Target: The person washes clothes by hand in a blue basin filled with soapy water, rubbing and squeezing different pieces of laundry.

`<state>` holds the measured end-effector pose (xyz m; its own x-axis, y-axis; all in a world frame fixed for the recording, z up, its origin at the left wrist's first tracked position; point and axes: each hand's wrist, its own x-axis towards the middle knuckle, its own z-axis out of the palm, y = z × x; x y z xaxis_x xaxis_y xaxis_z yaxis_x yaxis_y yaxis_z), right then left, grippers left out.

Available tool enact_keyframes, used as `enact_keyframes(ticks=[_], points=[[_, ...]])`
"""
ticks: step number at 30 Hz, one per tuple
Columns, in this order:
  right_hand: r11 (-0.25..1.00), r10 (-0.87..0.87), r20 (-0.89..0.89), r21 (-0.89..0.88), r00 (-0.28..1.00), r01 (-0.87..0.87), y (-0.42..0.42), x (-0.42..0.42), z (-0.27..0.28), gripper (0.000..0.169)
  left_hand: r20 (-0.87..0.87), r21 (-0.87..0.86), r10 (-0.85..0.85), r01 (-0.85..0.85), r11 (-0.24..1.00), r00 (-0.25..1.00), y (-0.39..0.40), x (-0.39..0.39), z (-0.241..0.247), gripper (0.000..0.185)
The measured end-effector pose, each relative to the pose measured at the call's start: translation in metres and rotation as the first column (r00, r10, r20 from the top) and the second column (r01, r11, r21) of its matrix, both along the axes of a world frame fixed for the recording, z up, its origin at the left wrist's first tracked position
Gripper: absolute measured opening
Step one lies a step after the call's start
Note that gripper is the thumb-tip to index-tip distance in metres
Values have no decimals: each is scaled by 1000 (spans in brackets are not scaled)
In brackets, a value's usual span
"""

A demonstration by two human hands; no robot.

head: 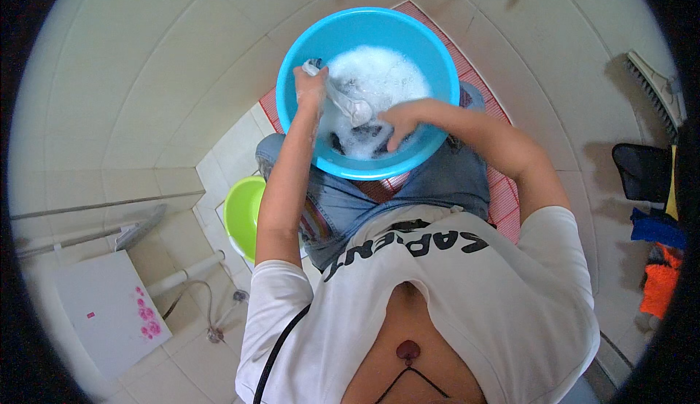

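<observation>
A blue plastic basin (367,175) stands between my knees, with soapy water (377,70) and thick white foam in it. Over the basin's left side, my left hand (310,88) grips a wet white cloth (345,104), perhaps a sock. One end, partly dark, sticks up past my fingers, and the rest trails down towards the suds. My right hand (406,119) is a little blurred at the near right side, its fingers apart and low over the foam, with nothing visible in them. Dark fabric (367,131) lies partly sunk in the water near it.
A green plastic basin (240,215) stands on the tiled floor by my left leg. Red matting (502,201) lies under the blue basin. A brush (653,92), a black dustpan-like item (641,171) and orange cloth (660,281) hang along the right wall.
</observation>
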<state>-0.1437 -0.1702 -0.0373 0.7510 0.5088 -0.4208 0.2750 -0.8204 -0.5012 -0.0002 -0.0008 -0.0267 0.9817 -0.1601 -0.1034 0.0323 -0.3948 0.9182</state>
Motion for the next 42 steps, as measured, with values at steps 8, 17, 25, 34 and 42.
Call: enact_keyframes(ticks=[8,17,25,34,42], points=[[983,-32,4,183,999,31,-9,15,78,42,183,764,-745,384,518,641,9,-25,9,64],[729,-478,-58,531,877,433,-38,47,110,41,-336,763,-808,643,69,485,-4,-40,-33,38],[887,-458,69,-37,886,461,-46,81,8,41,-196,304,-928,919,251,318,14,-48,-68,32],[805,-573,195,314,796,503,1,82,-40,37,-598,-263,-277,143,954,752,-8,-26,-27,48],[358,-866,51,757,497,546,32,64,42,26,-573,-782,-471,-275,560,671,-34,-25,-26,44]])
